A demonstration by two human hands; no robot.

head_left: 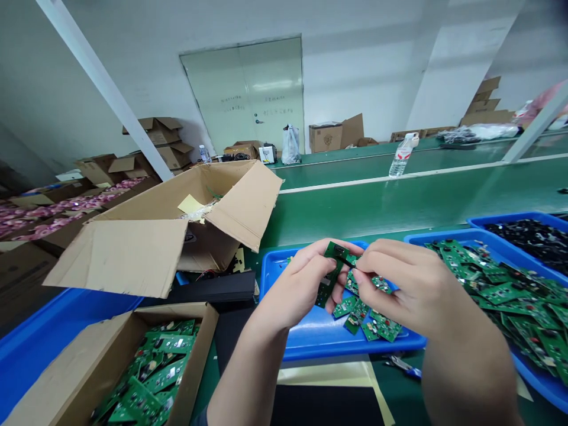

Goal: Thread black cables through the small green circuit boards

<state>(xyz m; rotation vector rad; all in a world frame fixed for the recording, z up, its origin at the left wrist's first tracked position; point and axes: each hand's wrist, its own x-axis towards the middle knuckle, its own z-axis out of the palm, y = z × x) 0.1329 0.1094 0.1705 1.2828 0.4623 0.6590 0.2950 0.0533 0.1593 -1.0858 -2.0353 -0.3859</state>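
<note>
My left hand [304, 281] is closed around a green circuit board [327, 290], held tilted above a blue tray [306, 348]. Between the thumb and fingertips of my right hand [402, 281] is a small thin black part [348, 262], its far end at the upper part of the board. Its exact kind is too small to make out. Below my hands, several green circuit boards [385, 325] lie loose in the tray, partly hidden by my fingers.
At the lower left is a cardboard box [206, 334] of circuit boards; behind it stands a large open carton [128, 239]. Another blue tray [415, 238] heaped with boards and one of black parts [532, 234] are on the right. Pliers [406, 367] lie near my right forearm.
</note>
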